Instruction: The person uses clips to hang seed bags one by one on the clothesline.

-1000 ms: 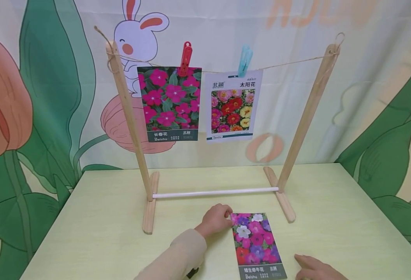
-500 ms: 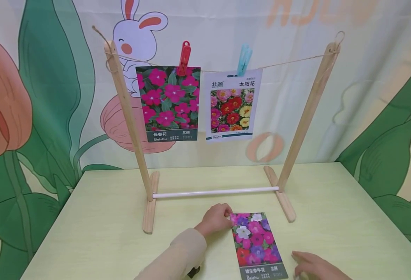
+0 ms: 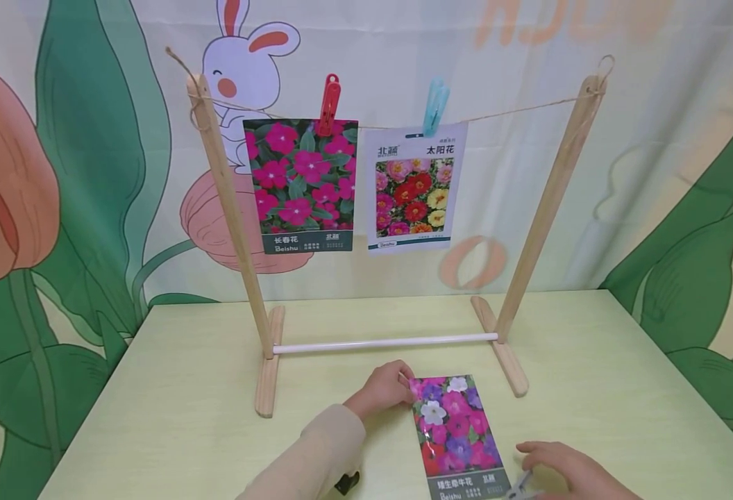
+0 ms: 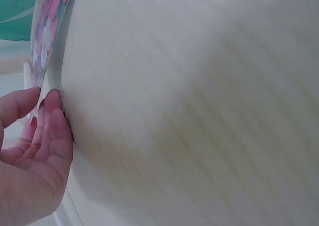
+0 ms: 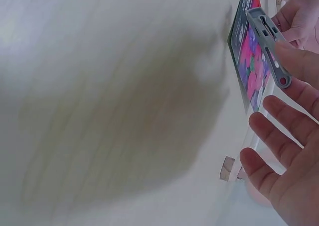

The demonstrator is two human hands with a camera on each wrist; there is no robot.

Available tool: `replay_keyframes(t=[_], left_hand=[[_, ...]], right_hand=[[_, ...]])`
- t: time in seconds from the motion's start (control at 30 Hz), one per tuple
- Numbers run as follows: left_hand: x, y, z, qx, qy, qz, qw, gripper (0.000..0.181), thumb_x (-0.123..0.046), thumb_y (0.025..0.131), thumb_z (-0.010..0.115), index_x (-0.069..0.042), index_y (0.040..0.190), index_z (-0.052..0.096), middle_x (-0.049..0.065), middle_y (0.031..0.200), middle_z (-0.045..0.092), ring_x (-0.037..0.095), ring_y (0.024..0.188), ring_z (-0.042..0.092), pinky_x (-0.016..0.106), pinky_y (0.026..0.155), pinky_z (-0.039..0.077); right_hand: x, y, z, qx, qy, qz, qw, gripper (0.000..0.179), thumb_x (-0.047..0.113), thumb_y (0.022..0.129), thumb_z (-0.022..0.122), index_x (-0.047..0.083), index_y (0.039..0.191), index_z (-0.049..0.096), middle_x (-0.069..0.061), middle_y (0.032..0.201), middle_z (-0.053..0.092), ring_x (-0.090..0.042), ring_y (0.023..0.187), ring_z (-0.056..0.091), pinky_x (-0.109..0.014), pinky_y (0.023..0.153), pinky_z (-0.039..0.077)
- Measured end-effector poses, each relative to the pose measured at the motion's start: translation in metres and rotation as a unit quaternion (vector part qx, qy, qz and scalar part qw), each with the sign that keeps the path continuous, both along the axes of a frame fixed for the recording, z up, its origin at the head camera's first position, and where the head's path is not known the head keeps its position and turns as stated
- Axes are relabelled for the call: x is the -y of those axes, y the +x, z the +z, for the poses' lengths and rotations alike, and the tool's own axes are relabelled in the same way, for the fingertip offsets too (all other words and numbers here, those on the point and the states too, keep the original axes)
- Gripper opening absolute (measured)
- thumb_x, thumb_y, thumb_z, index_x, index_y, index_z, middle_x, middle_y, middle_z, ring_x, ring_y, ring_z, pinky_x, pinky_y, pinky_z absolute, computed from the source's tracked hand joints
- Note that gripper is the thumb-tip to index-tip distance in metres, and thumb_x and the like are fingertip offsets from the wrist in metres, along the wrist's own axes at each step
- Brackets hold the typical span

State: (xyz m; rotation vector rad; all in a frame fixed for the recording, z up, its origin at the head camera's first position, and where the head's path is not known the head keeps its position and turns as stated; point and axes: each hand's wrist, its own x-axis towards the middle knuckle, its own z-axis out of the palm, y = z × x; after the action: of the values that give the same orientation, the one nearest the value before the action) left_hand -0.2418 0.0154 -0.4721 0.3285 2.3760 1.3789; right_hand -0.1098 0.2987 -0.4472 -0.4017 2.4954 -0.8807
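A seed packet (image 3: 459,427) with pink, purple and white flowers lies on the table in the head view. My left hand (image 3: 385,387) pinches its upper left corner between thumb and fingers; in the left wrist view that corner is slightly raised. My right hand (image 3: 569,467) is just right of the packet's lower end. Between its thumb and index finger it holds a grey clothespin (image 5: 269,47), while the other fingers are spread. In the head view the clothespin is partly hidden by the hand.
A wooden stand with two posts (image 3: 550,208) carries a string. Hanging from it are a magenta-flower packet (image 3: 304,184) under a red clothespin (image 3: 329,104) and a white packet (image 3: 413,187) under a blue clothespin (image 3: 436,107). A white rod (image 3: 385,344) joins the feet.
My right hand has moved slightly left and up towards the packet, and the grey clothespin has come into view in it. The packet's top edge has shifted slightly up with my left hand.
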Motion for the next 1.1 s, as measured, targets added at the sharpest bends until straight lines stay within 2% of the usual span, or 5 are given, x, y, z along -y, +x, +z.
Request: replay_keyframes(t=[0.13, 0.4, 0.63, 0.8, 1.1], left_hand=[[-0.001, 0.0, -0.003, 0.028, 0.034, 0.009, 0.999, 0.024, 0.005, 0.071, 0.063, 0.001, 0.092, 0.052, 0.008, 0.072, 0.06, 0.014, 0.053, 0.057, 0.024, 0.048, 0.048], [-0.001, 0.001, 0.001, 0.075, 0.1, 0.01, 0.9921, 0.025, 0.007, 0.076, 0.056, 0.0, 0.099, 0.049, 0.01, 0.072, 0.058, 0.015, 0.053, 0.052, 0.025, 0.049, 0.046], [0.0, 0.003, 0.012, 0.103, 0.168, -0.008, 0.9804, 0.021, 0.008, 0.078, 0.048, -0.004, 0.094, 0.046, 0.004, 0.065, 0.053, 0.012, 0.052, 0.05, 0.02, 0.048, 0.045], [0.001, 0.005, 0.024, 0.112, 0.19, -0.009, 0.9755, 0.022, 0.009, 0.078, 0.045, -0.003, 0.097, 0.045, 0.004, 0.067, 0.052, 0.013, 0.055, 0.049, 0.02, 0.05, 0.045], [-0.001, 0.004, 0.025, 0.1, 0.189, 0.013, 0.9768, 0.026, 0.007, 0.08, 0.047, -0.003, 0.105, 0.046, 0.006, 0.073, 0.051, 0.016, 0.06, 0.05, 0.025, 0.053, 0.047]], right_hand=[[0.001, 0.0, 0.003, 0.02, -0.018, -0.02, 0.9994, 0.035, 0.032, 0.079, 0.062, 0.015, 0.109, 0.056, -0.015, 0.126, 0.048, -0.042, 0.114, 0.042, -0.06, 0.087, 0.036], [0.006, -0.003, 0.014, 0.055, -0.001, -0.072, 0.9958, 0.045, 0.033, 0.077, 0.065, 0.009, 0.114, 0.054, -0.005, 0.111, 0.057, -0.023, 0.099, 0.05, -0.05, 0.084, 0.043], [0.005, -0.008, 0.024, -0.016, 0.006, -0.012, 0.9998, 0.048, 0.039, 0.077, 0.063, 0.009, 0.113, 0.054, 0.002, 0.104, 0.058, -0.015, 0.088, 0.052, -0.034, 0.075, 0.047], [0.006, -0.01, 0.029, -0.045, -0.002, 0.007, 0.999, 0.047, 0.038, 0.078, 0.063, 0.009, 0.113, 0.055, 0.001, 0.105, 0.059, -0.008, 0.088, 0.053, -0.028, 0.074, 0.048], [0.01, -0.013, 0.036, -0.107, 0.002, 0.025, 0.9939, 0.042, 0.033, 0.077, 0.065, 0.007, 0.11, 0.057, -0.001, 0.102, 0.062, -0.002, 0.084, 0.051, -0.023, 0.072, 0.047]])
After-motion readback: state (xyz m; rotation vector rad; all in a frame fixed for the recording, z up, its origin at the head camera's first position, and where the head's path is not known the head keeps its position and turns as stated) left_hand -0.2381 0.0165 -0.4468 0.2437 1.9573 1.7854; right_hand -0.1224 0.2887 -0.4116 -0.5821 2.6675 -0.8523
